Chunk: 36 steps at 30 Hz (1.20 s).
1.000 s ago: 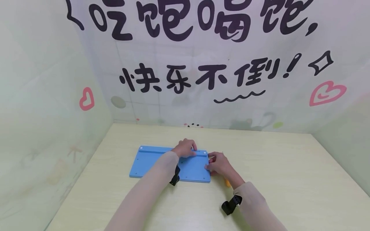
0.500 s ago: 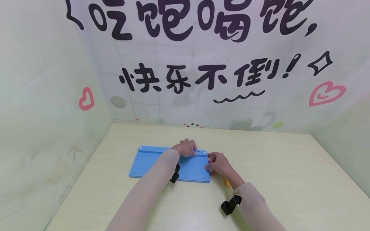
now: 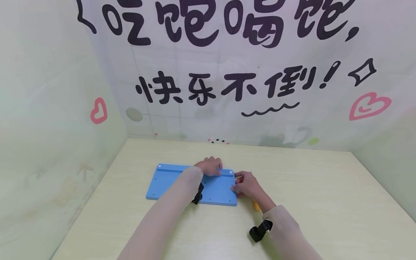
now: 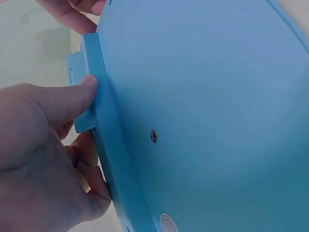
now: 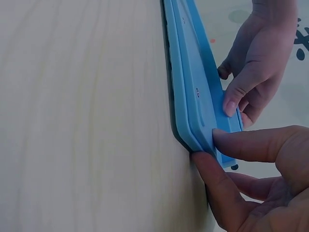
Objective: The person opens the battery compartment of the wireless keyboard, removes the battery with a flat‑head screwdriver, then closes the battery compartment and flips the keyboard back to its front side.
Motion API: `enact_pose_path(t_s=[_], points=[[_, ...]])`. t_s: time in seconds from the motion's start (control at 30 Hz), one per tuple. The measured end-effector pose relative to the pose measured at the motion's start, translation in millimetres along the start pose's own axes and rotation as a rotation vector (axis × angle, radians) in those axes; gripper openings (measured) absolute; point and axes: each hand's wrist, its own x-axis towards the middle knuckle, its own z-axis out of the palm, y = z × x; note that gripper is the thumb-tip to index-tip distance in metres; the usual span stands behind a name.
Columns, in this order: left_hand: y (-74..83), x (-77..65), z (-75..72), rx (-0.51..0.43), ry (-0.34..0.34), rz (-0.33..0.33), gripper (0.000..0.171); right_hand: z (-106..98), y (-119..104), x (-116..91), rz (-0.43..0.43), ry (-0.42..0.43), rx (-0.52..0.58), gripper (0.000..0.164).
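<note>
A flat blue keyboard (image 3: 217, 191) lies face down on the table, its screw-dotted underside and raised long ridge showing. At the far edge my left hand (image 3: 210, 167) grips that ridge. The thumb presses on a small raised blue piece (image 4: 84, 118) on the ridge, and the fingers curl behind it, partly hidden. My right hand (image 3: 247, 184) pinches the keyboard's right end between thumb (image 5: 241, 142) and forefinger at the corner. Under the right wrist an orange object (image 3: 256, 206) shows in part; its kind is hidden.
The pale wood-look table (image 3: 308, 195) reaches to a printed back wall (image 3: 201, 122) and two side walls. A black wrist camera (image 3: 260, 231) sits on the right sleeve, another (image 3: 197, 195) on the left. The left forearm passes over the keyboard's near edge.
</note>
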Motion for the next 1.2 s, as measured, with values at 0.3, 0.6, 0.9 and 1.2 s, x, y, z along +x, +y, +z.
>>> enact_pose_path(t_s=[0.3,0.6,0.9,1.2], points=[[-2.1,0.5,4.3,-0.04,0.036,0.004,0.013,-0.1,0.1,0.5,-0.005,-0.004,0.005,0.051],[-9.4,4.7,12.1,-0.105,0.17,0.084,0.011,-0.9,2.0,2.1,-0.001,0.004,0.011,0.053],[-10.5,4.0,9.9,-0.051,0.192,0.142,0.005,1.6,2.3,1.0,0.01,0.009,0.018,0.054],[-9.4,0.2,-2.5,-0.096,0.171,0.174,0.019,-0.1,0.7,-0.7,0.007,0.004,0.02,0.052]])
